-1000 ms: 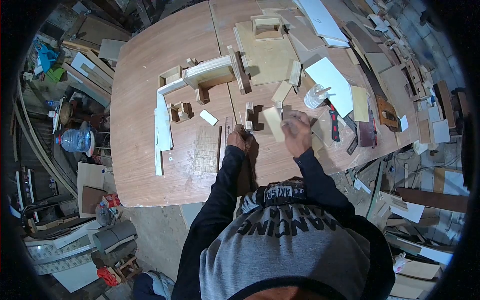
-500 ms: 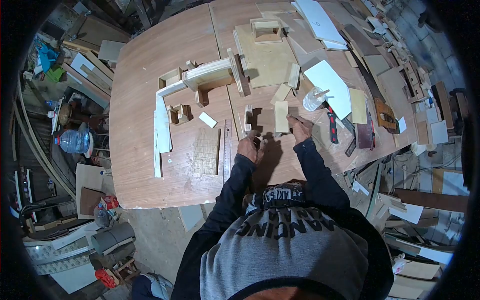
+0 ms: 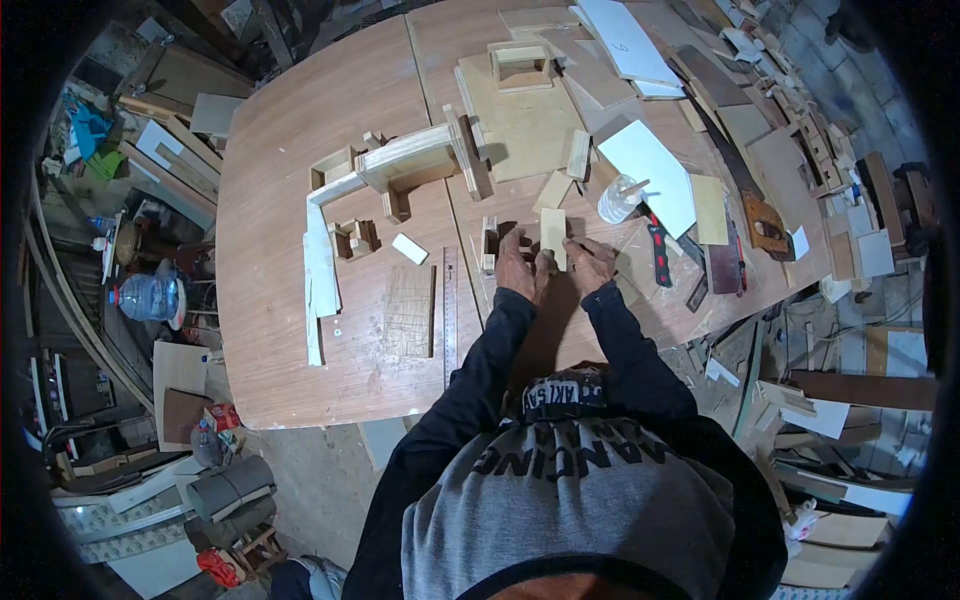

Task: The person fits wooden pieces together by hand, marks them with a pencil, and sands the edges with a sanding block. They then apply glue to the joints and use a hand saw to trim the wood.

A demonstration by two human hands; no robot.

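A small pale wooden board [image 3: 553,228] lies in front of me between my two hands. My right hand [image 3: 591,263] grips it by its right edge, near the lower end, with fingers bent. My left hand [image 3: 520,268] is at the board's left side, thumb and fingers apart, the thumb close to its lower corner. Just left of that hand stands a narrow small wooden frame [image 3: 489,246], partly in shadow. The undersides of my fingers are hidden from above.
A larger wooden assembly [image 3: 410,157] stands further back. A steel ruler [image 3: 450,315] lies beside a rough wooden plate [image 3: 408,312]. On the right are a plastic cup [image 3: 620,203], a red-black utility knife [image 3: 660,255], a white panel [image 3: 655,180] and a handsaw [image 3: 767,225].
My left hand has moved right and up, from below the narrow frame to the board's side. My right hand has shifted slightly left with the board. The view has shifted slightly.
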